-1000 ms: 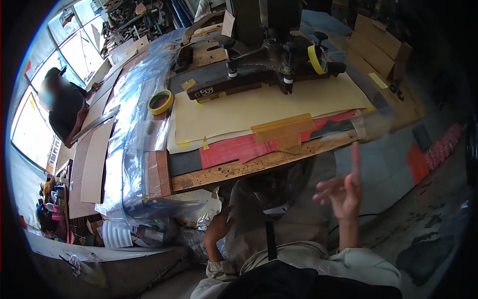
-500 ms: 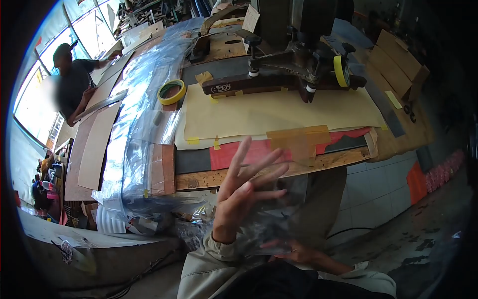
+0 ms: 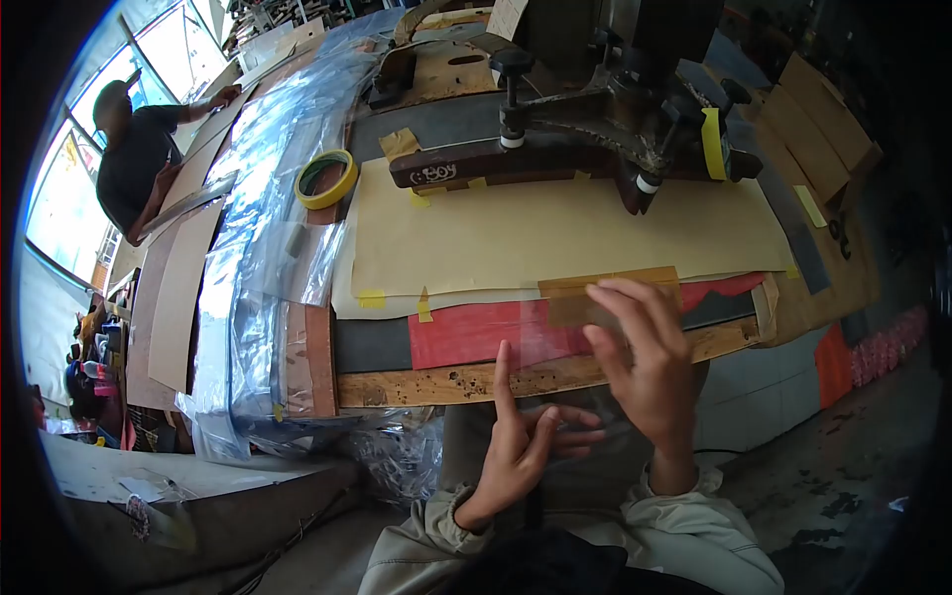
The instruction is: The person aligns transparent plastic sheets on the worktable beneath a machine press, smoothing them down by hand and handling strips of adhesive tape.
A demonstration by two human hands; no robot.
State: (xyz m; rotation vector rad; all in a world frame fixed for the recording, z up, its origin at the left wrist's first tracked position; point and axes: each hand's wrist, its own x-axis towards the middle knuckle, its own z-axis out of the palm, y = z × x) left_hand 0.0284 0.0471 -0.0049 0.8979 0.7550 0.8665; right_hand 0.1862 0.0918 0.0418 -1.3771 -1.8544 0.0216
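Note:
My left hand (image 3: 521,451) is in front of the table's wooden edge, its index finger stretched up and the others partly bent, with nothing visible in it. Higher and to the right is my right hand (image 3: 645,362), slightly blurred, its thumb and bent fingers apart. It overlaps a translucent amber strip (image 3: 565,305); whether it touches the strip I cannot tell. Under the strip lies red sheet material (image 3: 461,335), with a faint clear film over part of it. A cream sheet (image 3: 516,238) covers the middle of the table, with bits of yellow tape on its edge.
A dark clamp bar (image 3: 585,171) with black knobs presses across the cream sheet. One yellow tape roll (image 3: 325,180) lies at left; another (image 3: 712,144) hangs on the clamp. Clear plastic (image 3: 263,208) drapes the left side. A co-worker (image 3: 139,154) stands beyond it. Cardboard (image 3: 818,124) stands at right.
My right hand has risen from low near my body to the red sheet's edge. My left hand has moved lower and to the right, fingers less spread. The view has shifted slightly.

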